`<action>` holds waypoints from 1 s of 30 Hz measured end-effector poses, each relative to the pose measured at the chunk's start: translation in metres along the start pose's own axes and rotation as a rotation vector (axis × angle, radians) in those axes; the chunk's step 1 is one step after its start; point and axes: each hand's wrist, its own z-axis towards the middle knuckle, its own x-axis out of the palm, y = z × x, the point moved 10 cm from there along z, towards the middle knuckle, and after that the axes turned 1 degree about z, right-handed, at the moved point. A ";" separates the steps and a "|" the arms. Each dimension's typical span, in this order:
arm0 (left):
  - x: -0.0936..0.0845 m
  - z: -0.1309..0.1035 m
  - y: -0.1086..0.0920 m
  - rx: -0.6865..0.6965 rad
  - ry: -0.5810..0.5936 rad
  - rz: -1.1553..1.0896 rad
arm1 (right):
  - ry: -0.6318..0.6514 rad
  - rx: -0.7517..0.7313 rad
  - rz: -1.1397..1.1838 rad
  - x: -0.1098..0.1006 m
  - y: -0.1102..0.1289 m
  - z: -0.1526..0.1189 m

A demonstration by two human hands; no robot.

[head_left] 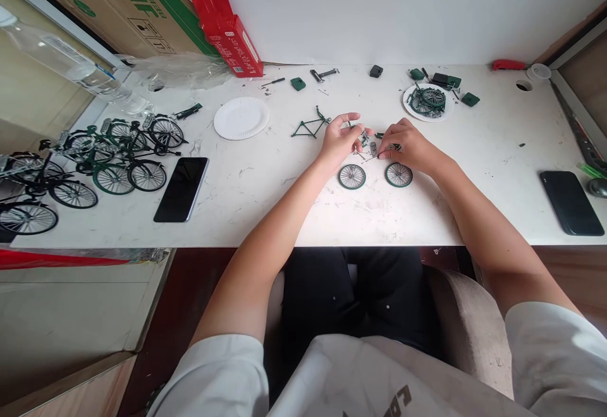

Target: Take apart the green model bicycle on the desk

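Note:
My left hand [342, 136] is over the middle of the table, thumb and fingers curled together around something too small to make out. Close by on its right, my right hand [408, 143] is closed in a pinch, its fingertips down among small metal parts [373, 149]. What the right fingers grip is hidden. Two miniature spoked wheels with green rims lie flat below the hands, the left wheel [351, 177] and the right wheel [399, 175]. A green miniature bicycle frame [309, 129] rests just left of my left hand.
Several assembled model bicycles [114, 158] stand at the left, beside a phone [181, 189]. A white paper plate [241, 118] sits behind it. Another plate [408, 111] holds green bicycle parts. A second phone [571, 203] lies far right. A red box [237, 47] and bottle [76, 66] stand at the back left.

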 end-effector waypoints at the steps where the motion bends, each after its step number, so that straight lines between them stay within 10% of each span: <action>1: 0.001 -0.001 0.000 -0.005 0.006 -0.015 | 0.014 0.005 -0.027 0.003 0.001 0.000; 7: -0.002 -0.005 -0.006 -0.018 -0.053 -0.034 | -0.047 0.009 -0.091 0.002 0.004 0.002; 17: -0.007 -0.002 -0.007 0.028 -0.090 -0.024 | -0.539 -0.056 0.015 -0.034 0.008 -0.008; 30: 0.002 -0.003 -0.002 0.040 -0.011 0.065 | -0.521 -0.105 -0.048 -0.023 0.028 -0.012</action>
